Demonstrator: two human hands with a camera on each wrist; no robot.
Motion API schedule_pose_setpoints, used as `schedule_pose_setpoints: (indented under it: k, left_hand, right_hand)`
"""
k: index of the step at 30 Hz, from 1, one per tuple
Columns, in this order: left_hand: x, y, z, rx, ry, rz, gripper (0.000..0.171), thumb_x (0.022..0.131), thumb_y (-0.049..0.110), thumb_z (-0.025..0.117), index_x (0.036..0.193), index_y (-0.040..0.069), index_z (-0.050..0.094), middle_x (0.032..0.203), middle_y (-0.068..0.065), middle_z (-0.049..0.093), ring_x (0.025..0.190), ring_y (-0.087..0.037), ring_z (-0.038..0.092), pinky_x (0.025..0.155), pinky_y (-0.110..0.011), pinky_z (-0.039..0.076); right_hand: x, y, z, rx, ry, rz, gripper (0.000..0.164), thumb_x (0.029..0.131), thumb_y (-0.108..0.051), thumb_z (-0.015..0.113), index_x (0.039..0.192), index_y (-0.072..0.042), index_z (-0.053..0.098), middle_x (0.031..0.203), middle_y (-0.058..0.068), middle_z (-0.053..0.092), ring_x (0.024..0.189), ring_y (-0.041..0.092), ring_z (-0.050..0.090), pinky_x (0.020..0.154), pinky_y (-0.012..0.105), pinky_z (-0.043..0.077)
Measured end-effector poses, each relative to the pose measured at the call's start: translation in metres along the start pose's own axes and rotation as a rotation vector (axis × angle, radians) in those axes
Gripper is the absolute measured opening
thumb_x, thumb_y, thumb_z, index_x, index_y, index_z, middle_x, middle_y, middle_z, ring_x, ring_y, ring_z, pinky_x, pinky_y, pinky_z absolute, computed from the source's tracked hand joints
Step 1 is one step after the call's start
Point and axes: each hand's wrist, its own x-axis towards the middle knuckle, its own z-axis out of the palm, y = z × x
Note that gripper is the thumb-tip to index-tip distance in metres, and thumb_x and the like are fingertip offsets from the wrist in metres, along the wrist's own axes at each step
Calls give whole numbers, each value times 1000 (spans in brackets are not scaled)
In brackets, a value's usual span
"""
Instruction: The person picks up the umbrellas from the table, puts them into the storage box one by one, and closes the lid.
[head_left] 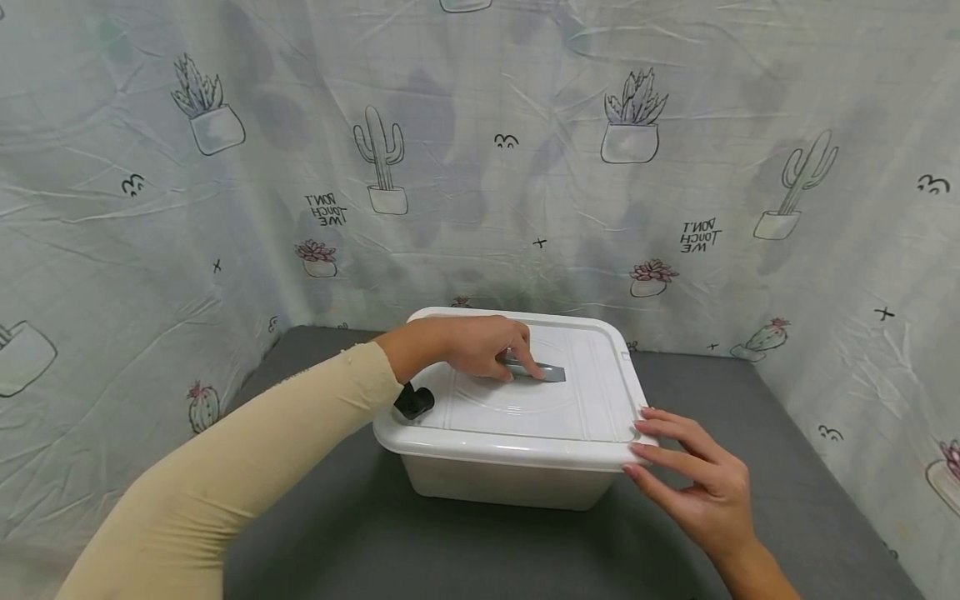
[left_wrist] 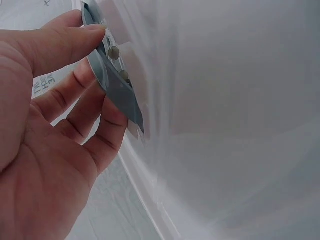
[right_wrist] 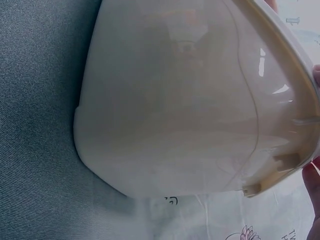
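Note:
A white plastic storage box (head_left: 510,483) with its white lid (head_left: 585,417) on stands in the middle of the head view. On top of the lid, my left hand (head_left: 483,346) pinches a grey strip (head_left: 553,374) between thumb and fingers. Close up in the left wrist view, this strip (left_wrist: 120,92) is bent, with small round lumps on its clear side, like a blister pack. My right hand (head_left: 701,483) holds the lid's near right corner, fingertips on the rim and thumb at its front edge. The right wrist view shows the box's side wall (right_wrist: 165,110).
The box rests on a grey cloth surface (head_left: 315,542). Pale curtains (head_left: 480,208) printed with cacti hang behind and at both sides. A small black object (head_left: 414,402) sits under my left wrist, by the sleeve's end.

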Motion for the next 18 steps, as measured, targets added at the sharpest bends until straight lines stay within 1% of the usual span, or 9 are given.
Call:
schedule_pose_setpoints:
  k: [4,8,12,15,18]
  left_hand:
    - [-4,-2,1,-12,10,-15,41,98,11,68,135,28,68,124,-1,60,91,-13,53,81,-22,47]
    - [-11,-7,1,-31,38,-28,38,98,12,68,133,28,70,122,0,62,92,-12,53,81,-22,48]
    - [-24,-11,-2,-59,73,-55,35,99,12,67,131,26,72,119,1,64,95,-11,59,84,-23,52]
    - [-37,-16,-4,-63,119,-72,32,100,14,65,130,23,73,117,2,68,100,-11,64,89,-26,54]
    - [-49,-24,-4,-59,176,-94,30,102,16,63,130,19,73,120,1,71,105,-14,65,95,-29,55]
  right_hand:
    - [0,-1,0,-2,-3,4,22,80,-6,87,89,12,77,108,25,72,119,29,67,105,26,53]
    - [-1,-2,-1,-13,-11,17,22,80,-6,86,90,11,77,108,24,72,120,28,67,105,25,52]
    - [-2,-2,-1,4,-5,24,22,79,-4,87,89,12,77,110,27,71,119,29,67,106,26,52]
    - [-3,-2,-2,22,5,33,22,78,-2,87,89,14,76,111,29,69,119,29,68,106,28,52]
    - [-3,-2,-2,36,9,38,22,77,0,87,88,14,76,111,30,69,119,29,68,106,28,52]
